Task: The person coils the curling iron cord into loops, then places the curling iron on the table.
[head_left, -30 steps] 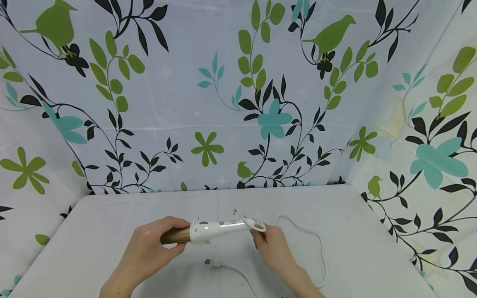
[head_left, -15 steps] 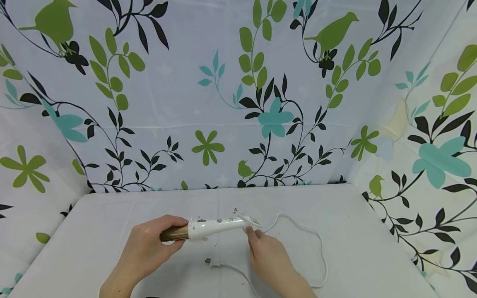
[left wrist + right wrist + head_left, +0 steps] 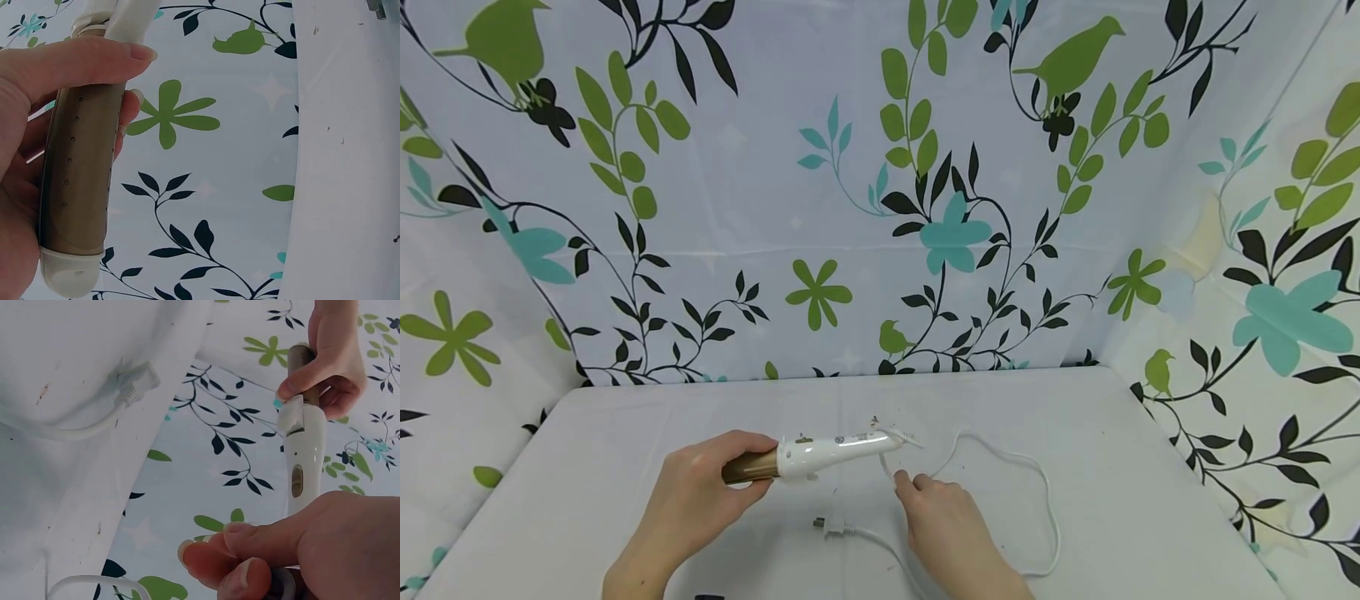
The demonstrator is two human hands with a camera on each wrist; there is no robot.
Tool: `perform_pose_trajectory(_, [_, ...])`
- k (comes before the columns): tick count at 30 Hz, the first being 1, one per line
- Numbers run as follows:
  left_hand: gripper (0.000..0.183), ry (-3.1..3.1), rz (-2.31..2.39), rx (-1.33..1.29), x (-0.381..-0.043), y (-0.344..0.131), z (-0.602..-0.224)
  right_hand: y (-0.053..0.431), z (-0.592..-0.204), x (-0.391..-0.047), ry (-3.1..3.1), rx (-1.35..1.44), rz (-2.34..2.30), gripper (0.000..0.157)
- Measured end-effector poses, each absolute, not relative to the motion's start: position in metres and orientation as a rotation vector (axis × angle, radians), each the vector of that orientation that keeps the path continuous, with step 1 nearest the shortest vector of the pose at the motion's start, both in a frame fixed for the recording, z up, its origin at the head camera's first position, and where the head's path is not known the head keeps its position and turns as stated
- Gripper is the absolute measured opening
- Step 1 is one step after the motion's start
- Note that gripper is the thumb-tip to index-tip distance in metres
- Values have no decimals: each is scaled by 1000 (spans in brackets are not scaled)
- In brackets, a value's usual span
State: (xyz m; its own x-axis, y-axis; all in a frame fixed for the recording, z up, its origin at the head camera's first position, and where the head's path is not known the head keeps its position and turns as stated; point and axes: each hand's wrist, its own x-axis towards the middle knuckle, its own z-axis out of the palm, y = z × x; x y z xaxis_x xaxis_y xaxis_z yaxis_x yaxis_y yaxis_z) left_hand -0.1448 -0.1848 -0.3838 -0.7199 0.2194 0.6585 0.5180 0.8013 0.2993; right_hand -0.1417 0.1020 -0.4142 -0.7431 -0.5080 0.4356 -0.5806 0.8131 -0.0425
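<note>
1. Cord [image 3: 1054, 517]: bunched at the styling tool's [image 3: 808, 456] end a second ago; now strung down from it to the right hand [image 3: 951, 525], which has moved clear of the handle [image 3: 305, 447].
2. Reading: cord appears to be coming loose from that end. The left hand [image 3: 692, 492] has kept its hold, so likely serves as the steady side.
3. Hands: left pinches the barrel [image 3: 87, 162] between thumb and fingers; right has fingers drawn together, apparently round the cord, contact partly hidden.
4. Position: tool held above the bench [image 3: 587, 467], nearly level, handle toward the right hand. Plug [image 3: 832, 526] lies on the bench.
5. Appearance: glossy white handle, bronze slide switch [image 3: 297, 481]; brownish barrel dotted with small holes, white end cap [image 3: 70, 275]; white lever [image 3: 291, 417] near the left thumb.
</note>
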Motion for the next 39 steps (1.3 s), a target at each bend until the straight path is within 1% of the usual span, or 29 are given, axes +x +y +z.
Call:
perform_pose_trajectory(2, [51,-2374,-631,-531,-145,-185,-383,102,-413,-141,-2575,826,212,26])
perform_pose_trajectory(9, [51,-2396,-623,-516,-144,-183,-383,104,-408,-137,-2517,893,111,36])
perform_pose_trajectory(19, [51,-2433,-648,-510,-145,-183,-384,111,-395,-135,-2334,969,53,37])
perform_pose_trajectory(27, [54,-2436,-648,-514,-144,-181,-386,115,-391,-142,-2147,1041,165,30])
perform_pose_trajectory(34, [50,-2467,-657,-508,-143,-180,-385,117,-385,-148,-2069,1065,293,37])
perform_pose_trajectory(36, [50,-2471,-670,-512,-143,-180,-385,118,-385,-150,-2050,1069,331,31])
perform_pose_trajectory(39, [50,-2466,-684,-520,-143,-180,-385,120,-385,-153,-2024,1077,379,14])
